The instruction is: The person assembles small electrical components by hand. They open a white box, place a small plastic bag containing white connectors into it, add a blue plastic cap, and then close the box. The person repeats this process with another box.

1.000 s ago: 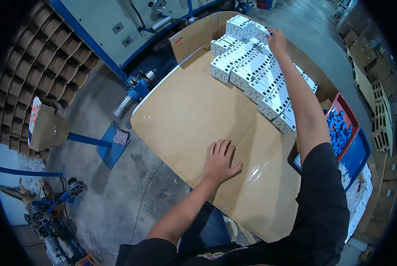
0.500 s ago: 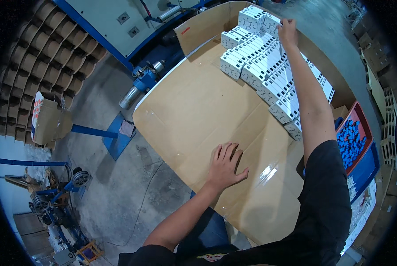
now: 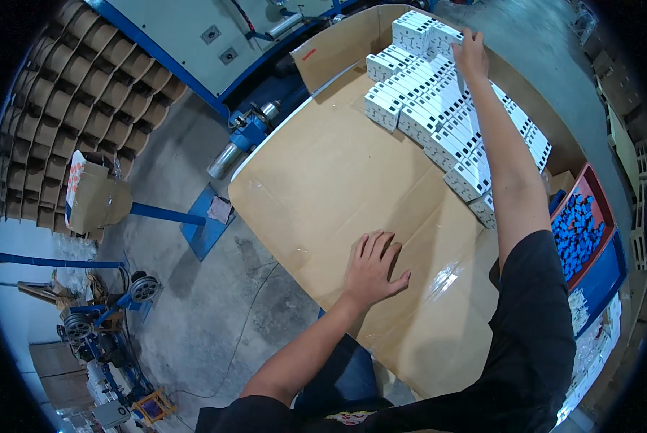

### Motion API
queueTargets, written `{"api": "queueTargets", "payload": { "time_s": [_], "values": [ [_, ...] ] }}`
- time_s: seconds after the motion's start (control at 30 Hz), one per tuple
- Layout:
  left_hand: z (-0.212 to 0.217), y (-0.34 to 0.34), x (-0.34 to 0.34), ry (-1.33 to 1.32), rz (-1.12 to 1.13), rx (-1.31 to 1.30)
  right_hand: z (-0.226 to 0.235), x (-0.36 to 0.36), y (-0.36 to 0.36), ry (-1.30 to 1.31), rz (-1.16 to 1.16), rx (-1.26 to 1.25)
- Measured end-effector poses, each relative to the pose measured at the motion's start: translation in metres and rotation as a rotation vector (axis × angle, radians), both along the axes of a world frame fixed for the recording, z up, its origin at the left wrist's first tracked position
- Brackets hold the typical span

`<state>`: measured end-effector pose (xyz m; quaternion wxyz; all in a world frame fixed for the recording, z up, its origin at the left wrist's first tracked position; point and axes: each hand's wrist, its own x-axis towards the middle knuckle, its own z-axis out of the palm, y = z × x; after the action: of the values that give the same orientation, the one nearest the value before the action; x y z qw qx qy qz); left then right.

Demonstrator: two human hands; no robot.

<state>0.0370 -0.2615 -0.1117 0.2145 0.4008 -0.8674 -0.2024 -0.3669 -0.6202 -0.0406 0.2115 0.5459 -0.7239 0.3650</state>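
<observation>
Head view: the left hand (image 3: 372, 268) lies flat, fingers spread, on the bare cardboard sheet (image 3: 323, 173) near its near edge — holding nothing. The right hand (image 3: 471, 52) reaches to the far corner and rests on the top white boxes (image 3: 439, 115); whether it grips one, I cannot tell. The boxes run in stacked rows along the sheet's right edge. A cardboard flap (image 3: 341, 45) stands behind them — a bin of blue parts (image 3: 576, 231) sits just off the right edge.

Flattened cardboard sheet (image 3: 323, 173) carries rows of small white boxes (image 3: 439, 123) at its far side
</observation>
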Motion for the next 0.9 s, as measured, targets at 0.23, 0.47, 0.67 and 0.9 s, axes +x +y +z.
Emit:
{"api": "queueTargets", "payload": {
  "time_s": [0.23, 0.47, 0.67, 0.9],
  "values": [
    [-0.005, 0.001, -0.006, 0.041, -0.013, -0.036, -0.001, 0.049, 0.128, -0.16, -0.013, -0.201],
    [-0.011, 0.005, -0.004, 0.017, -0.016, -0.095, -0.048, 0.224, 0.467, -0.627, 0.128, 0.116],
    [-0.018, 0.007, -0.007, 0.013, -0.031, -0.154, -0.073, 0.256, 0.701, -0.986, 0.133, 0.4],
    [-0.019, 0.01, -0.002, 0.038, -0.052, -0.156, -0.011, 0.236, 0.792, -0.927, -0.157, 0.276]
  ]
}}
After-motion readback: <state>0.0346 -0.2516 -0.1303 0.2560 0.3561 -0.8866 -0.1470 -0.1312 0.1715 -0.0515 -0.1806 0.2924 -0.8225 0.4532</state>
